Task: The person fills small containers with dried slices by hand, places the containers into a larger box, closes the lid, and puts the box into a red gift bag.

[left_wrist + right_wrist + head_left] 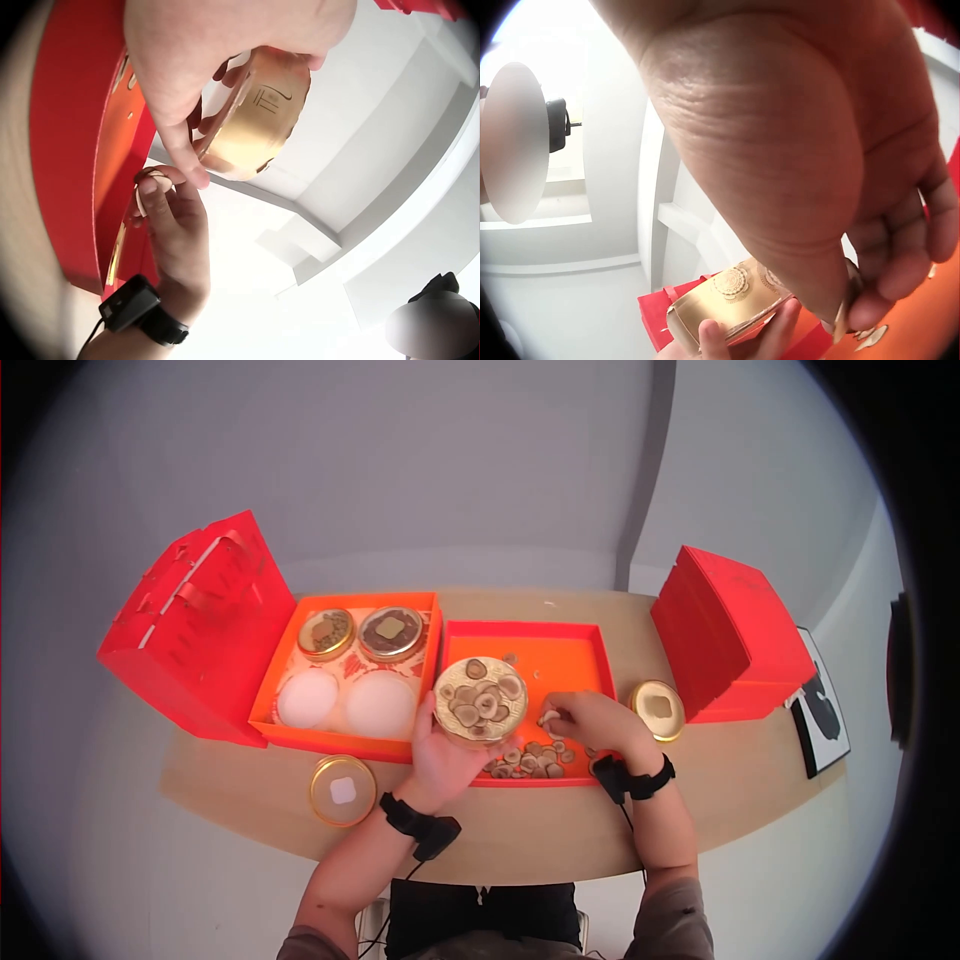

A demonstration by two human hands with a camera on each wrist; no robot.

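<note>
My left hand (447,760) grips a round gold tub (482,702) from below and its left side, tilted so that the dried, pale round slices in it show. In the left wrist view its gold side wall (262,112) bears dark lettering. To the right of the tub, my right hand (597,718) pinches pale slices (161,180) between thumb and fingers, over a shallow orange tray (570,660) with a red rim. More loose dried slices (535,762) lie spread along the tray's near side, below both hands.
Left of the tray, an orange box (345,602) contains two gold-rimmed jars (391,632) and two round white shapes (380,703). Gold-rimmed round pieces lie on the table, one at front left (342,790), one at right (657,710). Red boxes stand at left (200,640) and right (735,635).
</note>
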